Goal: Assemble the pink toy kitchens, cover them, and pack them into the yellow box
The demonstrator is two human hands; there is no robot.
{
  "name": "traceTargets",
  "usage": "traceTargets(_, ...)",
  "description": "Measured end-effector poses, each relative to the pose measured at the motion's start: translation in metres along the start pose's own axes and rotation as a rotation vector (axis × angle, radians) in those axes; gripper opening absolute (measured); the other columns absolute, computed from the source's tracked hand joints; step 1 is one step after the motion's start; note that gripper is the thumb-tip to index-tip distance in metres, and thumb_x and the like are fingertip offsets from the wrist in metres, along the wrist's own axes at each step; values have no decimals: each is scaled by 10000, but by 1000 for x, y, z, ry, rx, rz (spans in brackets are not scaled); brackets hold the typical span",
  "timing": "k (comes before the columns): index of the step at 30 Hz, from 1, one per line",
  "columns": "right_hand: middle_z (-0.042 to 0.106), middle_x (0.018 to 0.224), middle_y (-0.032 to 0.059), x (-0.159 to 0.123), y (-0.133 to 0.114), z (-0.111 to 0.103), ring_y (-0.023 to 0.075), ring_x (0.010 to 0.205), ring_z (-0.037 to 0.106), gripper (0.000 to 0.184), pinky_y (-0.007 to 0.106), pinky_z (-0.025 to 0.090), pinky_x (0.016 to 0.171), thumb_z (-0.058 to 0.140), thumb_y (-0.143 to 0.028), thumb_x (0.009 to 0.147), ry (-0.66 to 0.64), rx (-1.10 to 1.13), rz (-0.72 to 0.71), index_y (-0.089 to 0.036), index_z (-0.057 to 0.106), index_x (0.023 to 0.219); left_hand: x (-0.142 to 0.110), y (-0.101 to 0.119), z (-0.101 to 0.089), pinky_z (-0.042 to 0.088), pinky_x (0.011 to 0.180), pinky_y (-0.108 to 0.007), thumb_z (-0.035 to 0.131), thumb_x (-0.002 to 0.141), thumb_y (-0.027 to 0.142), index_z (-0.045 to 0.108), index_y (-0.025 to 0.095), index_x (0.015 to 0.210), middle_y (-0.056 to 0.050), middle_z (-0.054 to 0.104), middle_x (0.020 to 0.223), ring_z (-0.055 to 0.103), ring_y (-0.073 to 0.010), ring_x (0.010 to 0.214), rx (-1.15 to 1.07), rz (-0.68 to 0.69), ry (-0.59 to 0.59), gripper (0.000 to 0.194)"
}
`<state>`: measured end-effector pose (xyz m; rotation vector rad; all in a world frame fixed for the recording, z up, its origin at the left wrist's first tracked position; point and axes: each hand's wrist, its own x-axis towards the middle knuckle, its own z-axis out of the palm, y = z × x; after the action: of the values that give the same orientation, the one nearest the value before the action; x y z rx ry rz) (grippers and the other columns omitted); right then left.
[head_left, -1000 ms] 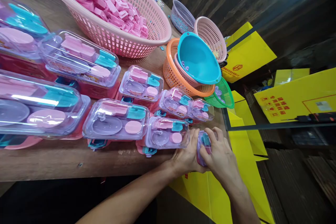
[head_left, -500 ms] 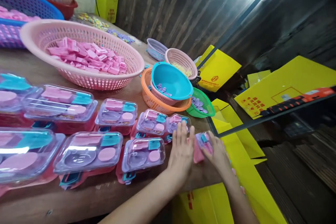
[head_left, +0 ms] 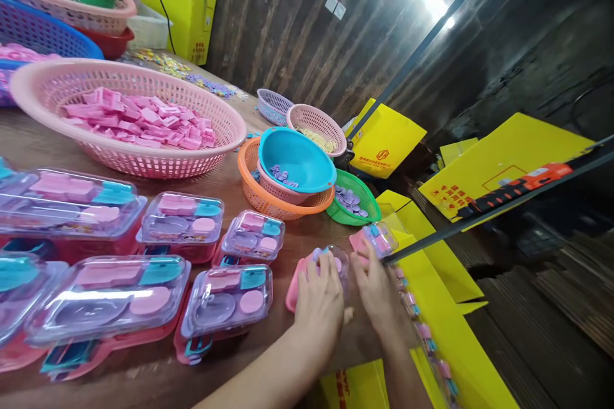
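The left hand (head_left: 321,297) is resting its bent fingers over the lid of a lidded box (head_left: 344,263), which is standing on the surface (head_left: 235,351) left of the open yellow carton (head_left: 460,339). The thumb is not showing clearly, so I cannot tell whether this grip is closing on the box or only touching it. The right hand (head_left: 378,291) is holding its fingertips against or just in front of a second box (head_left: 381,239) at the carton's edge; whether that grip is clasping it, I cannot tell.

Beside the carton's wall, seemingly inside it, a line of similar boxes (head_left: 426,334) is already lying, so that part is looking done. Farther left of the carton, a nearer box (head_left: 228,303) and a farther box (head_left: 253,236) are heading two rows standing on the surface, lids on and pieces showing through; these are appearing to be the part left. By their number, the work is seeming part-way along.

Beyond them, left of the carton, a large pink basket (head_left: 158,160) is holding loose pink pieces (head_left: 144,118); nearer the carton, a green basket (head_left: 355,217) is holding purple ones.
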<state>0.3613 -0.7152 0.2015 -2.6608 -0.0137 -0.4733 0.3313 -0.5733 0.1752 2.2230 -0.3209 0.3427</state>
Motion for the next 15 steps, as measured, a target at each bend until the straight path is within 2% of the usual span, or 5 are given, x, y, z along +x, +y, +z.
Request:
traceTargets(3,470,1313,78,-35,-29,-1,178,1230,421,467,336,345,1022,378,-422,899,-188,73,-26,-220,405,1319,-27,-20,10,333,953,-577,788,493,322,197,194,1417,-197,353,1365,312,-409,1253,-109,73,-125,1104)
traceTargets(7,414,1355,66,-39,-30,-5,160,1272,362,494,321,293,1065,413,-392,888,-270,116,-68,-220,352,1347,-32,-56,27,184,1032,-606,791,459,399,-57,196,1431,-200,140,1469,139,-382,1346,-221,20,-147,1306)
traceTargets(9,404,1353,70,-37,-30,-6,158,1277,351,491,324,278,1075,408,-353,884,-284,108,-101,-208,334,1347,-32,-67,34,163,1053,-590,771,478,369,-69,186,1428,-193,199,1447,169,-355,1346,-294,24,-139,1281)
traceTargets(12,433,1307,69,-39,-37,-6,163,1229,404,471,331,322,1048,428,-307,856,-315,75,-98,-208,349,1310,-41,-70,36,217,1070,-524,742,472,280,15,181,1430,-168,287,1400,266,-319,1313,-348,44,-87,1207)
traceTargets(15,432,1295,67,-46,-50,-5,185,1200,428,481,349,357,1018,495,-309,808,-348,-16,-100,-218,384,1267,-58,-65,31,212,1069,-535,772,445,325,6,169,1433,-180,270,1410,258,-336,1314,-335,23,-73,1260)
